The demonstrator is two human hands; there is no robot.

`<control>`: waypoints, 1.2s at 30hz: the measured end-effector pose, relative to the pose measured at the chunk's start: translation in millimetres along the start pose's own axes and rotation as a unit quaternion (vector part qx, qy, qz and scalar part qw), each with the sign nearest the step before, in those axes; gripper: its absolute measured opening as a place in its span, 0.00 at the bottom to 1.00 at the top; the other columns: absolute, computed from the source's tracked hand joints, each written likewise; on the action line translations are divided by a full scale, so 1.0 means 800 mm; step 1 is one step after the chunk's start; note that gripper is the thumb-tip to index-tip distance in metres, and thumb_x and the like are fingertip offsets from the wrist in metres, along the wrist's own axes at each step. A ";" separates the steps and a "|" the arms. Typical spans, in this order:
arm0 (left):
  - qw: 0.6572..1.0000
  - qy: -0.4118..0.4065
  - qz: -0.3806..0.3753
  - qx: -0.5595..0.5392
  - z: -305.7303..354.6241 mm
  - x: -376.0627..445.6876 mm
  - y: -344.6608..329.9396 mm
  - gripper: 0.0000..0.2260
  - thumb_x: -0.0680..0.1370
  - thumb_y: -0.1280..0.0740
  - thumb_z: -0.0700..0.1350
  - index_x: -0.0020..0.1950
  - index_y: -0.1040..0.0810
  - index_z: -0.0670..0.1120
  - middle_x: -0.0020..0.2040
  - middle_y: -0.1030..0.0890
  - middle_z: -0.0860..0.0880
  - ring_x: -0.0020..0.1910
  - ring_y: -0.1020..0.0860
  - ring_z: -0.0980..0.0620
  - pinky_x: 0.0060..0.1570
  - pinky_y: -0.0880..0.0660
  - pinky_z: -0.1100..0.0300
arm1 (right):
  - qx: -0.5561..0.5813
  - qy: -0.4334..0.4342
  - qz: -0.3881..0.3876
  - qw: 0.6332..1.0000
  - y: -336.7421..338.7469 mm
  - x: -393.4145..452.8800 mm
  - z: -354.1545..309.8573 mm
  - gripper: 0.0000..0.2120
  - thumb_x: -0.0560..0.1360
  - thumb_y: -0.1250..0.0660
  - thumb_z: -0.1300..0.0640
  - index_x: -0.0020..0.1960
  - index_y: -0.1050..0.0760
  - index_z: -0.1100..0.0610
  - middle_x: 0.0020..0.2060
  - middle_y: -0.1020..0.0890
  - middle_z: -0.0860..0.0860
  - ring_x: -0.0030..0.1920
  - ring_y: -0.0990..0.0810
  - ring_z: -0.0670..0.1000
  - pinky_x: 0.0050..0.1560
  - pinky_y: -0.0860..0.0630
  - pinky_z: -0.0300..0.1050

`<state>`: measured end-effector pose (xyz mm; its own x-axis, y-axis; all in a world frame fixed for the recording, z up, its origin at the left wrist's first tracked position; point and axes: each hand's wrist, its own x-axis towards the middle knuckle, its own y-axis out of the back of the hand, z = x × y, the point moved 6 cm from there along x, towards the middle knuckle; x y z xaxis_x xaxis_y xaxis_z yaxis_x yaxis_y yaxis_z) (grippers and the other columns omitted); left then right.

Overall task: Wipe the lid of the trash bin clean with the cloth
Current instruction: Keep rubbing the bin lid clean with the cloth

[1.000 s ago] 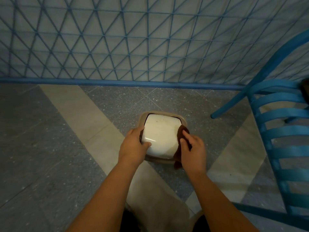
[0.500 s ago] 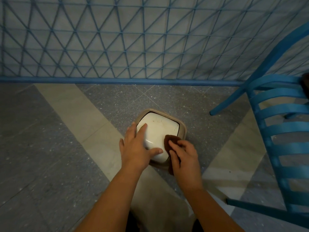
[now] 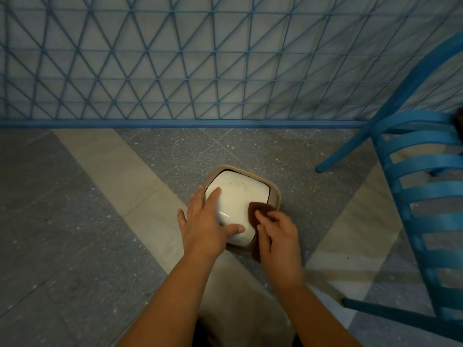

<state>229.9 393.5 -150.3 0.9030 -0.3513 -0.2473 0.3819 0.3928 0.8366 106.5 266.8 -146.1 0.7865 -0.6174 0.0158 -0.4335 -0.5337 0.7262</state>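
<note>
A small trash bin with a beige rim (image 3: 275,196) stands on the floor, topped by a glossy white lid (image 3: 238,194) with faint dark marks near its far edge. My left hand (image 3: 205,221) lies flat on the lid's left side, fingers spread and thumb across the near edge. My right hand (image 3: 278,234) holds a dark brown cloth (image 3: 259,209) against the lid's near right corner, fingers curled over it. Part of the cloth hangs down the bin's side under that hand.
A blue slatted chair (image 3: 426,196) stands close on the right, one leg (image 3: 350,149) reaching toward the bin. A wall with a blue triangular lattice (image 3: 200,58) and blue baseboard runs behind. The floor is grey speckled tile with pale bands.
My left hand has moved from gripping the lid's left edge to lying flat on top of it. My right hand slid the cloth from the right edge toward the near right corner.
</note>
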 end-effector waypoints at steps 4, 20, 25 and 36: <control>1.000 -0.002 0.007 -0.003 0.000 0.000 -0.002 0.43 0.64 0.27 0.64 0.74 0.45 0.61 0.78 0.51 0.53 0.76 0.53 0.52 0.72 0.60 0.45 | -0.041 0.058 -0.029 0.997 -0.001 0.008 -0.003 0.16 0.77 0.37 0.58 0.63 0.24 0.49 0.62 0.26 0.52 0.62 0.32 0.51 0.57 0.34 0.37; 1.000 -0.005 0.027 -0.011 0.000 0.001 -0.007 0.41 0.67 0.26 0.58 0.74 0.45 0.60 0.78 0.50 0.52 0.77 0.52 0.51 0.73 0.58 0.45 | -0.063 0.104 -0.055 0.991 0.000 -0.002 -0.021 0.16 0.74 0.33 0.59 0.62 0.23 0.52 0.61 0.24 0.54 0.63 0.30 0.46 0.59 0.32 0.35; 0.994 -0.032 0.001 -0.103 -0.010 0.001 0.007 0.47 0.62 0.24 0.62 0.75 0.45 0.59 0.76 0.42 0.53 0.74 0.43 0.52 0.73 0.47 0.43 | -0.114 0.110 -0.048 0.986 0.009 0.030 -0.027 0.16 0.74 0.32 0.62 0.61 0.22 0.57 0.58 0.22 0.58 0.59 0.27 0.59 0.53 0.22 0.51; 0.988 -0.051 -0.053 -0.133 -0.038 0.025 0.036 0.26 0.76 0.41 0.35 0.70 0.30 0.57 0.73 0.33 0.55 0.72 0.38 0.58 0.74 0.53 0.50 | -0.190 0.328 -0.072 0.923 -0.043 0.036 -0.091 0.20 0.67 0.27 0.62 0.59 0.21 0.54 0.51 0.20 0.55 0.47 0.23 0.56 0.41 0.23 0.48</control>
<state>264.8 423.6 -146.2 0.8358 -0.4805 -0.2655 0.5239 0.5539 0.6471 175.9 309.0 -120.5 0.9750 -0.0065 0.2220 -0.2157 -0.2656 0.9396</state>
